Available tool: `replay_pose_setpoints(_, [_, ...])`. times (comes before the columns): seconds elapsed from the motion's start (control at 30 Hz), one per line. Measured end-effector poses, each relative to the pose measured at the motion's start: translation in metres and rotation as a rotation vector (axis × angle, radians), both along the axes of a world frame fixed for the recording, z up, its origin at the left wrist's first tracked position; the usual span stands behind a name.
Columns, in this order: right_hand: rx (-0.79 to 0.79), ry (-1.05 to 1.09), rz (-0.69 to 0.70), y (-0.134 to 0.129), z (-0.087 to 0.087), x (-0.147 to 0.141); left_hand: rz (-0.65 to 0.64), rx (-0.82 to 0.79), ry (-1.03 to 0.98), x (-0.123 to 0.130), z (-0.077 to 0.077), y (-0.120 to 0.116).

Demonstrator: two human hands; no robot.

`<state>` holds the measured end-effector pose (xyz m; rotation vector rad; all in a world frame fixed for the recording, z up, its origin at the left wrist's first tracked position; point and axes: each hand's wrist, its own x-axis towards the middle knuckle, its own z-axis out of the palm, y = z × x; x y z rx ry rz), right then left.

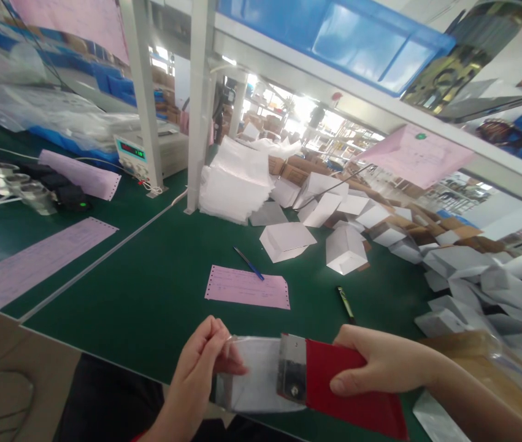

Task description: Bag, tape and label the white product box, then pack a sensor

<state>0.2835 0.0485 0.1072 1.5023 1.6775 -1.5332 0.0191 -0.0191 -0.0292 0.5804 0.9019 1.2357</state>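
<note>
At the table's front edge, my right hand (371,362) grips a red tape dispenser (329,374) with a metal plate at its front end. The plate lies against a small white box (261,380), whose right part is hidden under the dispenser. My left hand (208,359) is closed at the box's left end, with its fingers curled over the near top. Clear film or tape shows at that end. Beyond the hands lies a pink printed slip (246,287) with a blue pen (249,264) across its upper edge. A green-and-black cutter knife (345,304) lies past my right hand.
White cartons (347,248) stand behind, with a large heap (486,282) at right. A stack of white foam sheets (237,178) leans near a shelf post (200,110). Left are a power supply (150,153), metal fittings (30,190) and pink paper (40,264).
</note>
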Motion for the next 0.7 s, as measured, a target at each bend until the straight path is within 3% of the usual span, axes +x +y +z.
replay_pose_setpoints(0.17, [0.011, -0.077, 0.073, 0.008, 0.0, -0.017, 0.153, -0.012, -0.145, 0.005, -0.01, -0.008])
replay_pose_setpoints(0.37, [-0.039, -0.119, 0.007, 0.009, 0.001, -0.025, 0.171, 0.107, -0.104, 0.002, -0.025, -0.013])
replay_pose_setpoints(0.53, [-0.08, -0.142, -0.036, 0.01, -0.005, -0.027, 0.171, 0.169, 0.17, -0.002, -0.035, -0.018])
replay_pose_setpoints(0.7, [-0.075, -0.17, -0.037, 0.011, -0.006, -0.03, 0.228, 0.121, 0.471, 0.001, -0.05, -0.022])
